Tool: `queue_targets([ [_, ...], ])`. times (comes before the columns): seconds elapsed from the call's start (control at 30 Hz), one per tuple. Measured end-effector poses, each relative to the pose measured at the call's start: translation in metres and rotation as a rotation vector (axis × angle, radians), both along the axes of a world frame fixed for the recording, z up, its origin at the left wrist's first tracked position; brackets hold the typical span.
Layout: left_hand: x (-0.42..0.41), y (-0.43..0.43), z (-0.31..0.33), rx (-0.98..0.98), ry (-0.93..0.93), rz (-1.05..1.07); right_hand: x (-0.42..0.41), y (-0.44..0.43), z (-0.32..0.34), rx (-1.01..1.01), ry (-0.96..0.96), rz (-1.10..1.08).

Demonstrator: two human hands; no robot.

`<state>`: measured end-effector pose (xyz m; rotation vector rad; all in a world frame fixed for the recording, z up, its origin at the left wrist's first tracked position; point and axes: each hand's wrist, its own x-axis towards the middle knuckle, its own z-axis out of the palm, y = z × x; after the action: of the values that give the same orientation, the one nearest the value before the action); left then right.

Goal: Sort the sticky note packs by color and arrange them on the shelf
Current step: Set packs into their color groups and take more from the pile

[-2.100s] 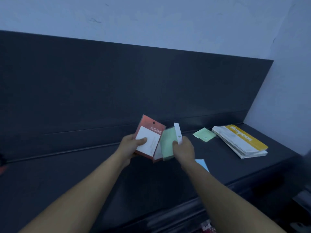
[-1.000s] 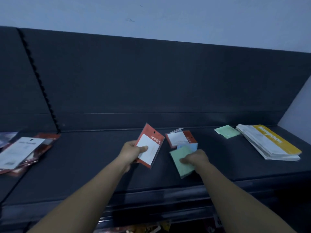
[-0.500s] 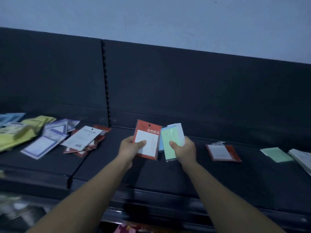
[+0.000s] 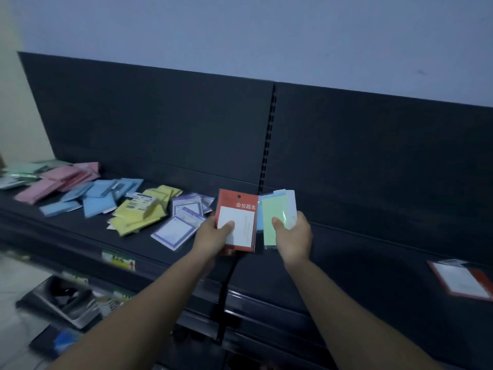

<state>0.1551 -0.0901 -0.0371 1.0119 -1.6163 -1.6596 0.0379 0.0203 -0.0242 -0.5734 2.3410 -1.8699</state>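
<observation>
Over the middle of the dark shelf (image 4: 346, 265), the left hand (image 4: 213, 236) pinches a red pack (image 4: 238, 222) and the right hand (image 4: 294, 237) grips green and blue packs (image 4: 272, 209) fanned together; ideally each gets laid singly on its match among the colour piles (image 4: 98, 194) toward the shelf's left end.

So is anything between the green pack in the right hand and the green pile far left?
Nothing solid blocks the air path. The left hand with the red pack sits right beside the green pack, and the yellow pile, blue pile and pink pile lie on the shelf before the green pile.
</observation>
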Motion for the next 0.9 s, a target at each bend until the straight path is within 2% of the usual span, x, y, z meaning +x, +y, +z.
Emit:
queue_targets([
  [0.17, 0.015, -0.038, -0.009, -0.071, -0.106, 0.011, 0.017, -0.027, 0.001, -0.017, 0.041, -0.072],
  [0.37, 0.001, -0.057, -0.018, -0.006, -0.117, -0.161, 0.013, -0.049, -0.001, -0.026, -0.003, 0.020],
  [0.47, -0.003, -0.065, -0.020, -0.165, -0.276, -0.206, 0.004, -0.063, -0.001, -0.029, -0.042, 0.105],
  [0.57, -0.002, -0.075, -0.013, -0.337, -0.415, -0.111, -0.001, -0.082, -0.001, -0.057, -0.105, 0.194],
  [0.77, 0.010, -0.097, 0.004, -0.112, -0.057, 0.053, 0.008, -0.122, 0.002, -0.095, -0.238, 0.394],
  [0.9, 0.029, -0.113, 0.004, 0.033, 0.045, 0.181, 0.019, -0.143, 0.004, -0.066, -0.222, 0.473],
])
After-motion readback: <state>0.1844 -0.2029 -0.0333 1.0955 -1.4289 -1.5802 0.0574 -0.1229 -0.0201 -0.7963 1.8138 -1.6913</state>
